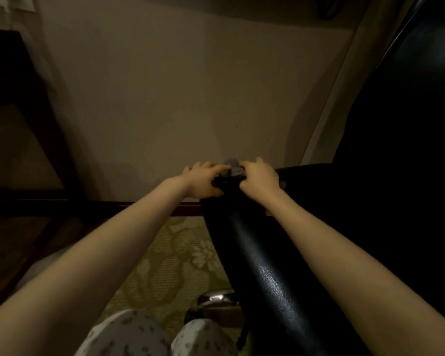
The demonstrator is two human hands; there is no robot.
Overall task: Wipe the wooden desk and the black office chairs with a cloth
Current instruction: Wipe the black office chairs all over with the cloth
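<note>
Bunched grey cloth (233, 168) at far end of black chair armrest (257, 247); left hand (203, 179) and right hand (260, 178), close together, both grip it.

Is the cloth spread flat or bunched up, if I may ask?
Bunched: the cloth is a crumpled wad between the left hand and right hand on the chair.

Single head-worn wide-angle view, facing forward and down. Forearms enter from lower corners; left hand (202, 181) and right hand (261, 179) meet at frame centre. Black chair armrest (267, 265) very near, lower right. Wall (177, 86) fills upper half; patterned carpet (170, 265), knees (129, 335) at bottom.
</note>
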